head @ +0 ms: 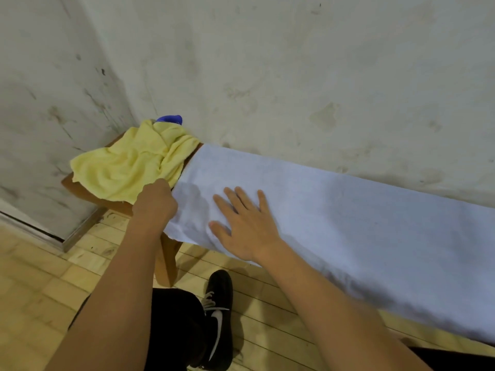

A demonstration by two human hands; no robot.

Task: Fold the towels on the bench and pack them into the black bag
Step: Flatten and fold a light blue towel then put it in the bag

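- Towels counted: three. One white towel (pixel 334 218) spread flat along the bench (pixel 80 187); one yellow towel (pixel 128 167) crumpled at the bench's left end; one blue towel (pixel 170 119), only a small bit visible behind the yellow one, against the wall (pixel 294 62).
- Hands counted: two. One black shoe (pixel 218 314) on the wooden floor (pixel 34 285) below.
- Left hand (pixel 155 203): fingers curled, gripping the white towel's left edge, right where the yellow towel's hanging edge meets it.
- Right hand (pixel 247 226): flat, fingers straight and spread, palm down on the white towel, just right of the left hand.
- White towel: covers the bench seat from the yellow towel out past the right frame edge; front side drapes over the bench's front edge; back side lies along the wall's base.
- Yellow towel: overhangs the bench's left front corner.
- Bench end sits in the room corner, walls on two sides; open floor in front of the bench.
- Black bag: not in view.
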